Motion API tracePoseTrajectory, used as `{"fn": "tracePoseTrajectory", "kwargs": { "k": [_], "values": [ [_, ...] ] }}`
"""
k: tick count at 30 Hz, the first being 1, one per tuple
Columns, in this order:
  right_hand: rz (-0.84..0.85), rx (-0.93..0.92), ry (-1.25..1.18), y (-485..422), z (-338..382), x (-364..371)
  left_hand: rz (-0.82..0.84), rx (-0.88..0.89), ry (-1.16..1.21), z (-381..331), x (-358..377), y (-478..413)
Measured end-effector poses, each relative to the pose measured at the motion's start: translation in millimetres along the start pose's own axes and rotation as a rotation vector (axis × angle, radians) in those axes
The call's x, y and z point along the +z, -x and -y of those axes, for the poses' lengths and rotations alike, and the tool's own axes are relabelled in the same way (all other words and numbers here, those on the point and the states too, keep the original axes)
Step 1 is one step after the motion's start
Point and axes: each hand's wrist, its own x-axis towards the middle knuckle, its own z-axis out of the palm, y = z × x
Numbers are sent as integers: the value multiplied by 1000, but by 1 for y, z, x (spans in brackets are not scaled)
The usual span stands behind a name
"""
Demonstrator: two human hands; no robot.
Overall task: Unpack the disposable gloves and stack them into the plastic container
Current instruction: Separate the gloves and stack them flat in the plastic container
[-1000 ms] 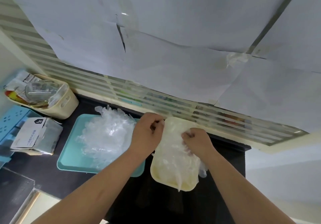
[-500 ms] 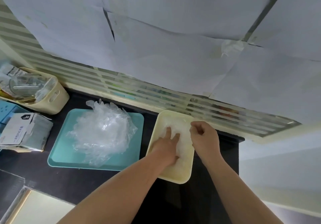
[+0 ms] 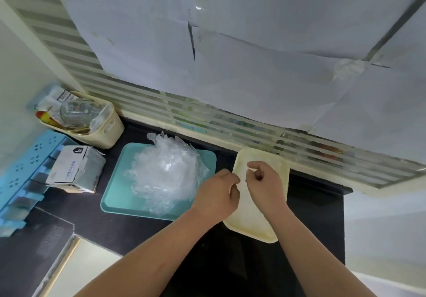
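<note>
A loose pile of clear disposable gloves (image 3: 166, 172) lies on a teal tray (image 3: 115, 197) on the dark counter. To its right stands the cream plastic container (image 3: 260, 156), with flat clear gloves (image 3: 247, 206) in its bottom. My left hand (image 3: 216, 195) hovers at the container's left rim, fingers curled in. Over the container's middle is my right hand (image 3: 265, 183), also loosely curled. I see no glove in either hand. Both hands hide part of the container's inside.
An opened grey-and-white cardboard box (image 3: 76, 170) lies left of the tray. Behind it a cream basket (image 3: 106, 130) holds packets and clear items. A blue perforated rack (image 3: 23, 177) runs along the left. A paper-covered striped wall (image 3: 230, 66) closes the back.
One second ago both hands held a glove over the container; then my left hand pressed it flat inside. Now both hands have lifted off and curled, with the left one drawn back to the container's left rim.
</note>
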Motion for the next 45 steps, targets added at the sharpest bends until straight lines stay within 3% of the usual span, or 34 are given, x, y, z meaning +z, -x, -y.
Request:
{"fn": "tracePoseTrajectory", "kwargs": {
  "k": [3, 6, 10, 19, 26, 33, 37, 39, 43, 45],
  "values": [
    [69, 11, -22, 7, 10, 31, 34, -200, -33, 49, -16, 13],
    [226, 90, -109, 19, 22, 68, 286, -409, -199, 107, -18, 29],
    [324, 181, -65, 25, 17, 102, 487, -429, -276, 160, -15, 36],
    [244, 279, -24, 20, 15, 134, 124, -292, -5, 177, -44, 10],
    [185, 257, -1, 18, 33, 147, 364, -256, -170, 183, -43, -7],
    [210, 231, 23, 20, 38, 145, 288, -165, -144, 192, -49, -9],
    [231, 90, 23, 10, 59, 135, 141, -92, 26, 179, -95, -16],
    [246, 38, 34, 4, 76, 129, 134, -220, 373, 167, -124, -19],
    [380, 50, -277, -7, 96, 114, 375, -331, 1093, 147, -164, -22],
    [334, 76, -385, -5, 97, 111, 294, -457, 1258, 145, -162, -27]
  ]
}}
